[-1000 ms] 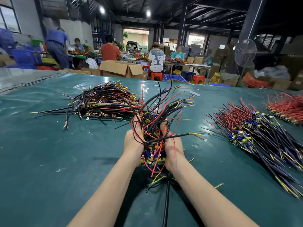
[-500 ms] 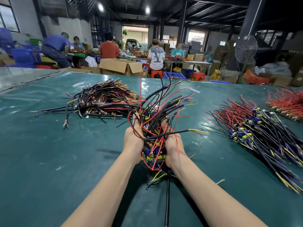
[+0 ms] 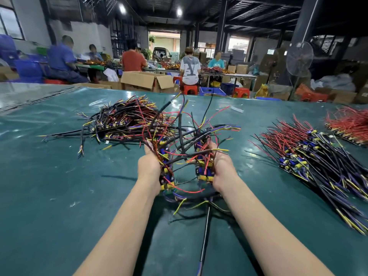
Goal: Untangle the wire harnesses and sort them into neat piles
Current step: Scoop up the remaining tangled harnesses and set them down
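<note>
Above the green table (image 3: 59, 196) I hold a tangled bundle of wire harnesses (image 3: 185, 152), with red, black, yellow and purple leads and small blue and yellow parts. My left hand (image 3: 148, 166) grips one clump of it. My right hand (image 3: 223, 166) grips another clump. A gap shows between the two clumps, and crossing wires still bridge it. A long black lead (image 3: 205, 232) hangs from the bundle toward me. Behind the hands lies a messy pile of harnesses (image 3: 119, 120).
To the right lies an aligned pile of harnesses (image 3: 314, 160), and a pile with red leads (image 3: 348, 122) sits at the far right edge. Beyond the table stand an open cardboard box (image 3: 147, 80), seated workers, stools and a fan (image 3: 298, 60).
My hands have moved apart, splitting the single bundle into two clumps with a gap between them. The view has also drawn closer to the table.
</note>
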Motion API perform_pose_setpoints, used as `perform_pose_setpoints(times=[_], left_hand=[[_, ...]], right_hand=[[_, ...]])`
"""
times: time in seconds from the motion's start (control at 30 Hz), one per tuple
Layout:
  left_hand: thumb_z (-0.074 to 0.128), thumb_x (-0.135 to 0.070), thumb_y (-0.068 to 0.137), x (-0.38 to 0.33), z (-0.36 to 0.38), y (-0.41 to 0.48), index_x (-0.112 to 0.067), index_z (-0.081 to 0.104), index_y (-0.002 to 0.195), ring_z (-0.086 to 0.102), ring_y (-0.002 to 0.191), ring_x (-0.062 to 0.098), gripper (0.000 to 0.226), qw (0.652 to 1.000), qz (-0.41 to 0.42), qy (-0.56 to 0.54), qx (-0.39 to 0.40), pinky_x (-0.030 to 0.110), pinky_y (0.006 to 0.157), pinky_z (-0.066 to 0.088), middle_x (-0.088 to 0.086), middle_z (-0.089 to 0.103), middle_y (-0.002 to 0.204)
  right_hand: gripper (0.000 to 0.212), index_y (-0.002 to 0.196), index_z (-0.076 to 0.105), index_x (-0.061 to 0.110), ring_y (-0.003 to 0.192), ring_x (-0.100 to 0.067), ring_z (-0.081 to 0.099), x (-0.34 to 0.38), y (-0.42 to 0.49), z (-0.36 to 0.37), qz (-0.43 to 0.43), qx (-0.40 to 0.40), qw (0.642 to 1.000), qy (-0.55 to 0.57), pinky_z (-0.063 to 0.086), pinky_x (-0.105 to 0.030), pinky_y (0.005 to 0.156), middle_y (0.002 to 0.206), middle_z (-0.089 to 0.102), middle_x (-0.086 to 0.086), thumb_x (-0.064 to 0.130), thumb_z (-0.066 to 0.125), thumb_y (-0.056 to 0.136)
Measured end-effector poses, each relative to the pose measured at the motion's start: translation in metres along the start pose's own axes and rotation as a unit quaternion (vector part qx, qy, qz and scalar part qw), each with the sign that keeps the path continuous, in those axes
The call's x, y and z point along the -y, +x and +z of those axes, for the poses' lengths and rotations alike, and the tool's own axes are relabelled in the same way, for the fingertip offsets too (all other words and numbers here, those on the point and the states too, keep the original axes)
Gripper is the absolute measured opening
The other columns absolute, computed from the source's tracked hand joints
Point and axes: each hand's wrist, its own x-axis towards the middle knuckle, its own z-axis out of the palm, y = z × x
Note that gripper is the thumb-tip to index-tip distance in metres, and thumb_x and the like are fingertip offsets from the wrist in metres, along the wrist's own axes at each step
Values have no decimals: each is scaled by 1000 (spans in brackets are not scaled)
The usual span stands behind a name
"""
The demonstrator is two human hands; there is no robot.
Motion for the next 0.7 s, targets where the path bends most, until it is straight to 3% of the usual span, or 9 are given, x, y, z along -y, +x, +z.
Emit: perform_pose_setpoints(times=[0.07,0.17,0.27,0.33,0.47,0.53,0.63,0.7], left_hand=[[32,-60,92,-3,-5,3,-17,53,74,48,26,11,51,1000,14,-7,-13,19,33,43,3,52,56],[32,-63,91,-10,-14,7,-14,51,70,48,31,15,56,999,9,-22,-37,19,40,44,4,49,56],[35,-59,92,-14,-18,9,-12,52,77,49,43,16,52,997,3,-36,-71,25,50,46,5,55,69],[37,-54,94,-15,-18,9,-15,54,89,51,45,16,43,995,15,-56,-81,25,49,47,6,56,78],[28,-48,99,-26,-35,10,-14,47,68,46,25,9,49,982,21,-125,-142,15,25,36,-3,51,42],[27,-47,99,-34,-45,11,-16,43,62,45,25,10,51,972,15,-154,-175,15,26,35,-6,48,35],[26,-34,100,-40,-48,6,-19,36,59,37,18,7,45,967,34,-196,-159,14,36,35,-9,36,23],[27,-35,99,-41,-47,4,-19,34,59,36,17,5,43,965,39,-211,-151,9,32,33,-10,35,22]], right_hand=[[22,74,57,14,30,-9,50,0,-2,-3,-14,63,998,14,40,-14,31,45,58,3,24,49,92],[19,89,54,10,45,-11,61,-2,-9,-5,2,217,975,46,52,-22,43,57,66,0,-2,40,91],[40,107,46,10,54,-15,64,-6,-8,-4,2,257,963,79,55,-25,51,68,68,-6,-20,36,83],[40,106,46,10,51,-15,64,-6,-6,-4,-16,229,968,105,54,-24,49,66,68,-6,-21,36,83],[27,90,51,5,39,-12,59,6,3,-19,-58,108,977,172,47,-20,37,53,66,-3,-17,36,85],[23,84,51,6,37,-10,58,14,9,-33,-79,37,976,202,45,-17,36,49,64,-2,-13,39,87],[20,82,48,13,36,-10,57,17,19,-48,-115,-46,962,244,44,-17,35,44,61,2,-4,45,91],[18,87,46,17,41,-7,56,15,26,-52,-156,-98,963,199,43,-16,39,43,60,8,0,50,91]])
